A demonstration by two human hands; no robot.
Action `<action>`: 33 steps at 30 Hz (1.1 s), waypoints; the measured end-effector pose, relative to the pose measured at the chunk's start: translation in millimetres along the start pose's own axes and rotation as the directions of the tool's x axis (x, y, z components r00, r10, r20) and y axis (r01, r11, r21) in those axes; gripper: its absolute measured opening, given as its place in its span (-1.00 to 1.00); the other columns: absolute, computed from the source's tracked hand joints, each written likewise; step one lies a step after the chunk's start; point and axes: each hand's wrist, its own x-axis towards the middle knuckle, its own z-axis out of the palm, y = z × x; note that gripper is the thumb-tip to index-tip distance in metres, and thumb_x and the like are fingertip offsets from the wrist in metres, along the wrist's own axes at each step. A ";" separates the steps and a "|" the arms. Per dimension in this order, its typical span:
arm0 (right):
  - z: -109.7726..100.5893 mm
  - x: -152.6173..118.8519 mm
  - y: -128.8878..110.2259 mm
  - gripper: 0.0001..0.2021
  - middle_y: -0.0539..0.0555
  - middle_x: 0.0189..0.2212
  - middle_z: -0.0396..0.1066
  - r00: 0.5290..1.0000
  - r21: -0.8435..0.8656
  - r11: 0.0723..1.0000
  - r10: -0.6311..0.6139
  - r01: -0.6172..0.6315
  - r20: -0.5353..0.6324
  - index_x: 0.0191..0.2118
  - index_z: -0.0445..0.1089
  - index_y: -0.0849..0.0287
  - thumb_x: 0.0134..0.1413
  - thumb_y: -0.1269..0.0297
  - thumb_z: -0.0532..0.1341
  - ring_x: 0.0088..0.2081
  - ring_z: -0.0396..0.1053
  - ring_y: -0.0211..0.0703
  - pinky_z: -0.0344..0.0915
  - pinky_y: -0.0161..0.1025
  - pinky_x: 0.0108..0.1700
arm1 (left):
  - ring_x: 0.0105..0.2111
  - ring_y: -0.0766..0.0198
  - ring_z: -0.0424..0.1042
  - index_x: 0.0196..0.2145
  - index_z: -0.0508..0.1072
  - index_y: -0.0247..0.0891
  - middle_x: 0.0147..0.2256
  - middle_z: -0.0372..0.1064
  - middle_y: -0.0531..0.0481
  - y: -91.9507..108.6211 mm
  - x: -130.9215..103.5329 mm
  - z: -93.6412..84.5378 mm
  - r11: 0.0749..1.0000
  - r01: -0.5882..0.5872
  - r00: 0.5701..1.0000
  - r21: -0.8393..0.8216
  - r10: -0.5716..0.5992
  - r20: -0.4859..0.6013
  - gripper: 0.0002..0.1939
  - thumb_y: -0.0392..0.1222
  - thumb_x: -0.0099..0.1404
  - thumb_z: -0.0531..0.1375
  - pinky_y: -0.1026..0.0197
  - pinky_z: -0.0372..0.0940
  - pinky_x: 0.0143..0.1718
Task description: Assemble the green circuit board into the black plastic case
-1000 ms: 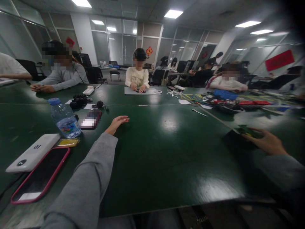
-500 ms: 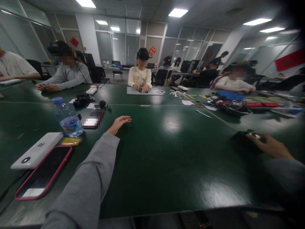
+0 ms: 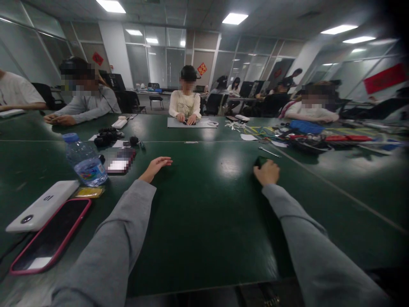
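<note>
My left hand (image 3: 156, 168) rests on its edge on the green table (image 3: 204, 221), fingers stretched out and nothing in them. A phone with a blurred bright screen (image 3: 119, 161) lies just to its left. Across the tabletop, my right hand (image 3: 268, 172) is wrapped over a small dark box-like object (image 3: 260, 161). Most of that object is hidden under the hand, so its exact kind does not show. Just beyond the right hand lies a thin metal tool (image 3: 270, 152), possibly a wrench.
At left stand a water bottle (image 3: 84, 164), a white power bank (image 3: 43, 207), a red-cased phone (image 3: 53, 234) and a yellow packet (image 3: 89, 192). Black gear (image 3: 110, 136) sits behind. Tangled cables and tools (image 3: 309, 138) fill the far right. Several people sit around, one opposite at a grey board (image 3: 175, 123).
My right hand has swept left from the far right side, bringing the dark box-like object with it. My left hand stays in place on the table. The view has shifted slightly.
</note>
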 end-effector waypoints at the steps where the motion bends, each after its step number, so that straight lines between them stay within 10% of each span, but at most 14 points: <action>1: 5.4 -10.3 -36.8 -0.51 0.49 -0.08 0.24 0.997 0.070 0.995 -0.076 0.077 -0.007 0.07 0.13 0.57 0.07 0.31 0.10 -0.01 0.21 0.20 0.14 0.03 0.02 | -0.17 0.13 0.46 -0.13 0.47 -0.34 -0.16 0.48 -0.20 -2.7 1.6 -0.9 1.000 -0.004 1.000 -0.002 0.004 -0.016 -0.60 -0.03 0.13 0.26 0.00 0.20 0.05; 3: 12.7 -32.7 -105.7 -0.57 0.38 -0.08 0.26 0.946 0.255 0.915 -0.323 0.314 -0.007 0.06 0.19 0.45 0.11 0.30 0.09 -0.02 0.21 0.10 0.15 -0.05 0.04 | -0.14 0.12 0.45 -0.13 0.47 -0.32 -0.13 0.46 -0.20 -8.2 5.6 -3.1 1.000 -0.011 0.998 -0.013 0.010 -0.063 -0.57 0.05 0.16 0.22 0.03 0.20 0.03; 6: 13.9 -64.8 -179.6 -0.62 0.23 -0.02 0.23 0.710 0.439 0.612 -0.698 0.658 -0.091 0.08 0.23 0.22 0.15 0.25 0.11 0.00 0.19 0.01 0.18 -0.08 0.05 | -0.05 0.13 0.40 -0.10 0.46 -0.25 0.00 0.38 -0.19 -13.4 11.6 -6.6 0.999 0.012 0.983 -0.035 -0.018 -0.182 -0.55 0.12 0.18 0.18 0.08 0.20 0.01; 9: 8.4 -85.8 -209.2 -0.57 0.16 0.00 0.19 0.517 0.474 0.409 -0.848 0.780 -0.117 0.18 0.15 0.04 0.20 0.20 0.10 0.00 0.18 -0.02 0.22 -0.08 -0.01 | 0.02 0.13 0.34 -0.06 0.42 -0.21 0.10 0.29 -0.15 -11.2 13.5 -8.4 0.994 0.033 0.952 -0.105 -0.063 -0.301 -0.51 0.18 0.22 0.10 0.13 0.21 -0.01; 11: 5.7 -90.9 -211.7 -0.54 0.15 -0.02 0.20 0.469 0.484 0.369 -0.878 0.794 -0.100 0.22 0.10 -0.02 0.22 0.15 0.10 -0.02 0.18 -0.03 0.24 -0.09 -0.04 | 0.03 0.11 0.34 -0.06 0.42 -0.22 0.08 0.32 -0.15 -6.9 12.3 -8.4 0.988 0.050 0.948 -0.145 -0.093 -0.304 -0.46 0.24 0.24 0.03 0.14 0.22 -0.02; 27: 0.4 -90.6 -208.7 -0.57 0.15 -0.07 0.21 0.518 0.386 0.459 -0.854 0.800 -0.057 0.22 0.09 -0.09 0.27 0.09 0.03 -0.07 0.17 -0.02 0.18 -0.15 -0.12 | -0.04 0.11 0.40 -0.10 0.46 -0.29 -0.02 0.41 -0.22 0.6 4.0 1.0 0.993 0.054 0.971 -0.108 -0.078 -0.227 -0.50 0.17 0.22 0.11 0.09 0.19 0.03; 33: -8.2 -90.4 -198.9 -0.63 0.26 -0.01 0.17 0.747 0.144 0.736 -0.663 0.661 -0.043 0.13 0.22 0.09 0.25 0.14 0.06 -0.01 0.11 0.10 0.10 -0.07 -0.09 | -0.03 0.11 0.40 -0.09 0.45 -0.28 -0.02 0.41 -0.21 -2.5 4.6 -2.5 0.993 0.035 0.977 -0.110 -0.058 -0.206 -0.51 0.16 0.21 0.13 0.07 0.18 0.04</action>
